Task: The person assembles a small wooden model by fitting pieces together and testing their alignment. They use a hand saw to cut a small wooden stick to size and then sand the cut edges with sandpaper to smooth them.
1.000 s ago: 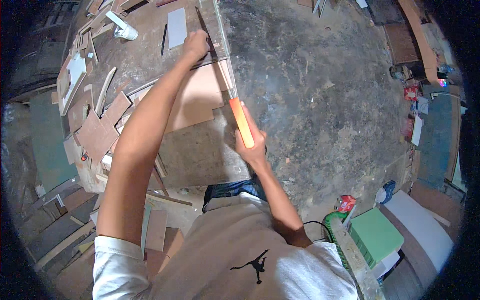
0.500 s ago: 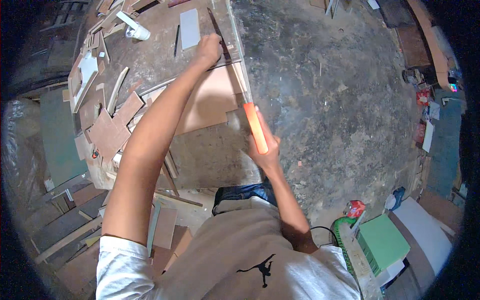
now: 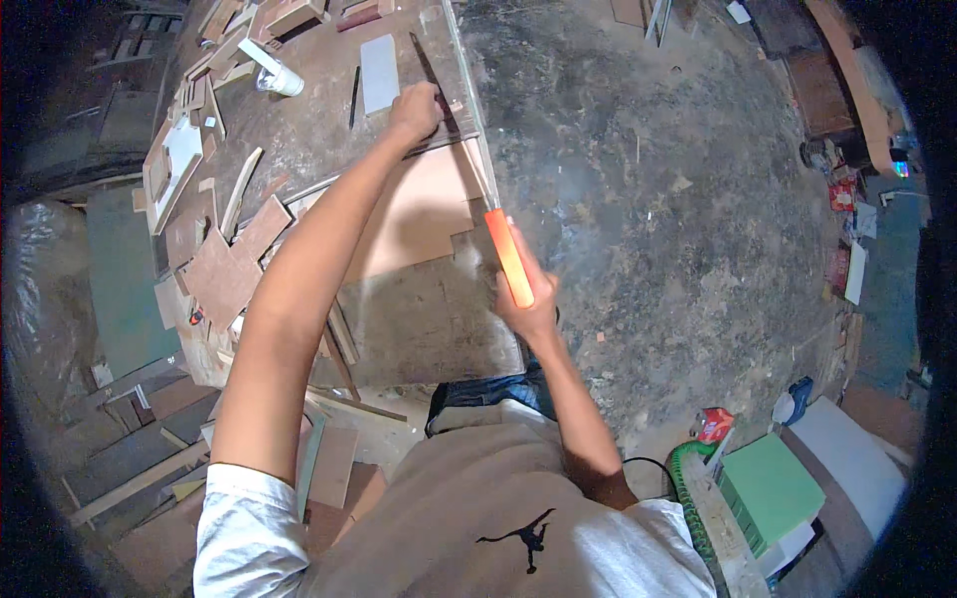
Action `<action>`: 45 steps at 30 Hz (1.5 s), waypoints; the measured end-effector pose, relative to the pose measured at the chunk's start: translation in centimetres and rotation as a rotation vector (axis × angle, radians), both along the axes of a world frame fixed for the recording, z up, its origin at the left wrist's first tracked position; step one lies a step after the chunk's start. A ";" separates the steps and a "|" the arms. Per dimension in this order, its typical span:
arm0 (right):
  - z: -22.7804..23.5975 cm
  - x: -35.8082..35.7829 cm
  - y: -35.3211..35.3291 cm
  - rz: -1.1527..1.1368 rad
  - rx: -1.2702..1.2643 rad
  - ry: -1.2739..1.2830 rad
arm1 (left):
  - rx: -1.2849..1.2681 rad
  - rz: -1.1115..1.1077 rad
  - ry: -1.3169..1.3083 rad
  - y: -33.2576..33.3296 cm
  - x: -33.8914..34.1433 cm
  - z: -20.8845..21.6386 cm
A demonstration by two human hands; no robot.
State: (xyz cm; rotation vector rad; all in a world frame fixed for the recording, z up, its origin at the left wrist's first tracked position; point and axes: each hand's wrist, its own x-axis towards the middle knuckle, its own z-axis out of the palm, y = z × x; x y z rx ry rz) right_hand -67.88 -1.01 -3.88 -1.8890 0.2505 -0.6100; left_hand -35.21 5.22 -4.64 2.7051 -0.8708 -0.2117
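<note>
My right hand [image 3: 535,307] is wrapped round the bright orange handle of what looks like a hand saw [image 3: 510,259]. A long thin blade runs forward from the handle along the table's right edge. My left hand [image 3: 416,112] is closed and rests farther ahead, just left of the blade, at the far edge of a pale brown plywood sheet [image 3: 434,179]. What its curled fingers grip is hidden. A step-shaped notch shows in the sheet's near right edge. Beyond this hand lie a light grey rectangular strip [image 3: 379,73] and a thin black pencil-like stick [image 3: 354,97].
Wood offcuts [image 3: 224,269] crowd the left side of the worn table [image 3: 429,319]. A white cup [image 3: 283,80] stands at the far left. Stained concrete floor [image 3: 638,199] stretches to the right. A green box [image 3: 768,488] and a green hose [image 3: 688,488] are at the lower right.
The whole view has shifted slightly, so the table's things appear a little lower. Both hands keep nearly the same places, the right one still round the orange handle.
</note>
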 end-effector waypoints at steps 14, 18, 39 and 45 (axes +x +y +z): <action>0.3 -0.7 0.4 0.025 0.086 0.014 | 0.187 0.002 0.211 -0.8 2.4 1.4; -0.6 -1.1 0.7 0.058 0.141 0.056 | 0.225 -0.016 0.102 -1.0 2.8 0.6; -0.7 -1.6 1.0 -0.009 0.147 0.009 | 0.098 -0.168 0.100 -0.1 2.0 1.0; -0.1 -0.3 0.3 0.025 0.061 0.010 | 0.063 -0.165 0.114 -0.1 1.6 1.3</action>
